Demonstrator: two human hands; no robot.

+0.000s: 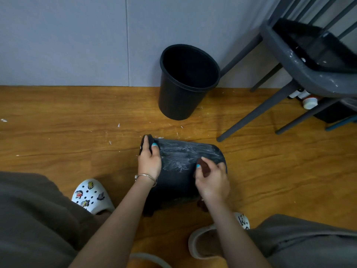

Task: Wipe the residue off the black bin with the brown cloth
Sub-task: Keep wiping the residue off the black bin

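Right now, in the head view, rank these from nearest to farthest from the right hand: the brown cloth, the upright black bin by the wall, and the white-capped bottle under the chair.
1. Brown cloth, held in the right hand.
2. Upright black bin, ahead by the wall.
3. White-capped bottle, far right under the chair.

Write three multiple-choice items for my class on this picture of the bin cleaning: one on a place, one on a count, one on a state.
1. Where is the brown cloth?
A. On the chair
B. In the right hand, on the lying bin
C. Inside the upright bin

2. How many black bins show?
A. One
B. Two
C. Three

3. What state is the lying bin's side in?
A. Streaked with white residue
B. Wiped clean
C. Covered in paint

Key:
1 B: the right hand presses it on the lying bin.
2 B: the upright bin stands by the wall.
3 A: white residue marks the side, while the left hand grips the rim.
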